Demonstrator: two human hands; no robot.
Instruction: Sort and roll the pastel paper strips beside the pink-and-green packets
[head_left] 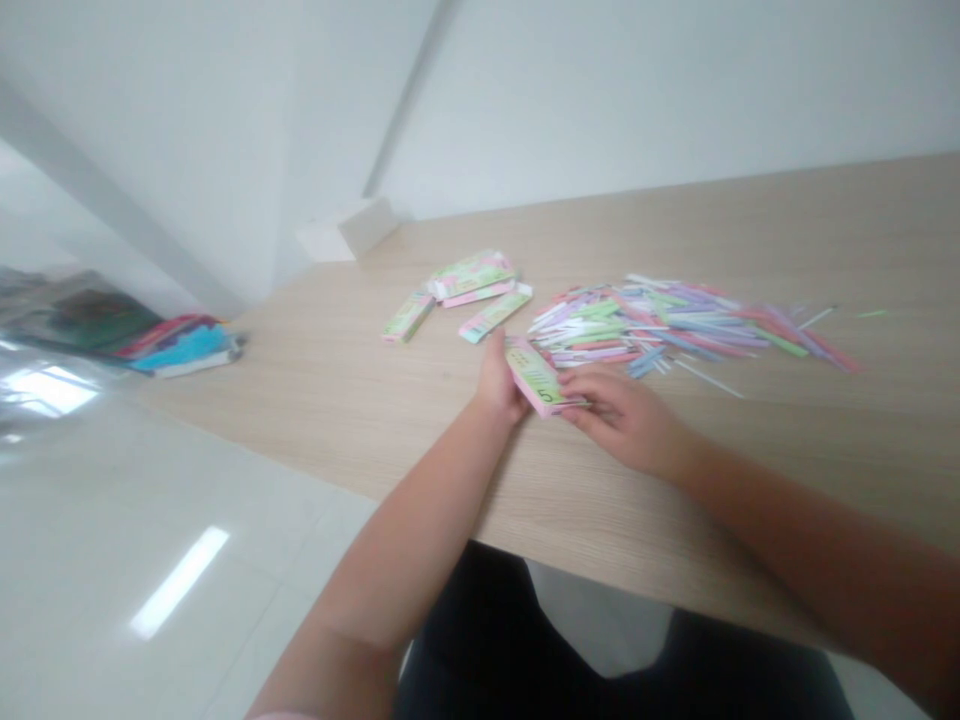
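A small pink and green cardboard box (534, 377) is held over the table, tilted, with its printed face up. My left hand (501, 385) is closed around the box's left side. At the box's near right end, my right hand (619, 412) pinches the edge with thumb and fingers; whether a flap or something else is between them is too blurred to tell. Just beyond both hands lies a loose heap of thin coloured sticks (660, 322) in white, purple, green, blue and red.
Several similar small boxes (472, 272) lie behind my left hand, some stacked. A white block-like box (352, 230) stands at the table's (847, 450) back left corner, by the wall. Left of the table are blue and red items (184, 343).
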